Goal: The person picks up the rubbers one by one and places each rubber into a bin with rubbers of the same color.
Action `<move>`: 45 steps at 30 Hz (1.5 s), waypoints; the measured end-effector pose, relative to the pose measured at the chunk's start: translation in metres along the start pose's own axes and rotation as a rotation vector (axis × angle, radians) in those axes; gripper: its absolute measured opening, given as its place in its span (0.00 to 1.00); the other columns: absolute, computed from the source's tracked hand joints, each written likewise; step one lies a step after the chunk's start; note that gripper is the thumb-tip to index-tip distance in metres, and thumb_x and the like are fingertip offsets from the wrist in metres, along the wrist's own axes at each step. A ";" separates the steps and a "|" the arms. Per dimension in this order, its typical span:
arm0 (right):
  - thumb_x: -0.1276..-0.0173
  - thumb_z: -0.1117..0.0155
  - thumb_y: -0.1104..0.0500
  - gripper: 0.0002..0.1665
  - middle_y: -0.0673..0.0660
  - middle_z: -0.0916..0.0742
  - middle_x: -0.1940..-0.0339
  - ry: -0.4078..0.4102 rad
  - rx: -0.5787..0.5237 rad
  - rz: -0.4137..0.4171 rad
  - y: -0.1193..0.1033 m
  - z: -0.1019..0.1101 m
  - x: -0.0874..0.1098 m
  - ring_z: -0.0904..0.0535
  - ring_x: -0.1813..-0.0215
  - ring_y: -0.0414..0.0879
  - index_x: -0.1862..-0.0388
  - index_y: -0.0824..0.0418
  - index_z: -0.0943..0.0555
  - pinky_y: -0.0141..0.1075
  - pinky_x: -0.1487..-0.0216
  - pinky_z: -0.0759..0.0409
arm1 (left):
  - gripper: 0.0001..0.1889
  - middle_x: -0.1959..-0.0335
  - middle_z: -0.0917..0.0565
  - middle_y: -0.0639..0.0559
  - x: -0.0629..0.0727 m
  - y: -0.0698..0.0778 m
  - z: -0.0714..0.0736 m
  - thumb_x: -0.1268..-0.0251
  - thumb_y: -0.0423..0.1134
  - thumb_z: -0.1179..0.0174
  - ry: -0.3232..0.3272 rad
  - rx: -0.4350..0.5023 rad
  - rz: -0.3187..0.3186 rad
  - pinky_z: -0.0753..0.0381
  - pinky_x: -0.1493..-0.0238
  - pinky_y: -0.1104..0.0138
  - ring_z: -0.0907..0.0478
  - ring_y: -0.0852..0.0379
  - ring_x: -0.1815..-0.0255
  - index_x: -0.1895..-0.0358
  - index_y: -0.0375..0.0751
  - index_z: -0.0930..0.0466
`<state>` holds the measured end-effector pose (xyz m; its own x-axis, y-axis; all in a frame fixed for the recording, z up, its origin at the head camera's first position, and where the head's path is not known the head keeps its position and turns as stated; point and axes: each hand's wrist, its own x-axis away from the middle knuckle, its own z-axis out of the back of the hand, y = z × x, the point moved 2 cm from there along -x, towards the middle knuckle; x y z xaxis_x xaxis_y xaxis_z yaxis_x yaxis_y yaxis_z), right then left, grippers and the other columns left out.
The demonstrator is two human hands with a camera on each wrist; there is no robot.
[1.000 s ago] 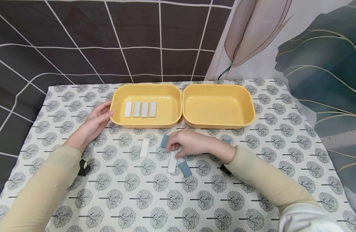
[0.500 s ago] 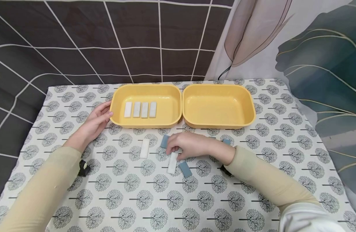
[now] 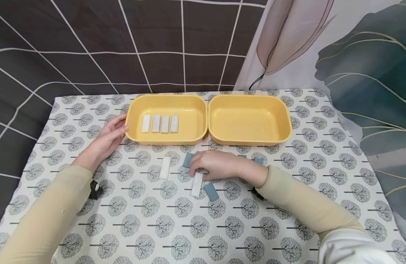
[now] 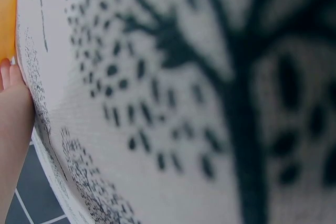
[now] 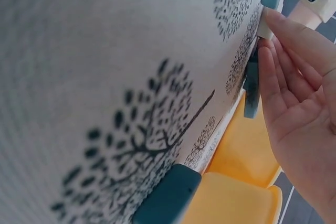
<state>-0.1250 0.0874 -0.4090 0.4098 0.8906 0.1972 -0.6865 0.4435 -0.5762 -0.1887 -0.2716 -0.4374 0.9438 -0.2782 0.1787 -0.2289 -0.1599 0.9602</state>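
My left hand (image 3: 107,137) rests against the left end of the left yellow tray (image 3: 166,140), its thumb at the rim and fingers along the outer wall. Several pale rectangular blocks (image 3: 155,124) lie in a row inside that tray. On the cloth, my right hand (image 3: 217,164) pinches a white block (image 5: 266,29) between thumb and fingertips. A white block (image 3: 196,186) pokes out below that hand in the head view. Close by lie a blue-grey block (image 3: 211,192) and another blue-grey block (image 3: 188,160), while a white block (image 3: 165,168) is farther left.
The right yellow tray (image 3: 249,140) stands end to end with the left one. More blue-grey blocks, one of them (image 3: 258,161), lie behind my right forearm. A tree-print cloth (image 3: 150,227) covers the table. Dark tile-patterned hanging (image 3: 156,40) rises behind.
My right hand shifts only slightly over the blocks, its fingertips staying at the white block. The left hand keeps its place at the tray.
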 end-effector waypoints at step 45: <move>0.40 0.20 0.64 0.14 0.47 0.12 0.58 -0.035 0.012 0.050 -0.004 0.012 -0.001 0.21 0.61 0.39 0.56 0.55 0.11 0.25 0.55 0.18 | 0.40 0.11 0.59 0.36 0.002 0.003 -0.002 0.20 0.31 0.44 -0.004 -0.025 0.025 0.37 0.17 0.75 0.27 0.74 0.32 0.14 0.33 0.57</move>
<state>-0.1291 0.0861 -0.3973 0.3533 0.9147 0.1961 -0.7128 0.3989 -0.5768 -0.1871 -0.2708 -0.4340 0.9369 -0.2854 0.2019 -0.2463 -0.1291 0.9605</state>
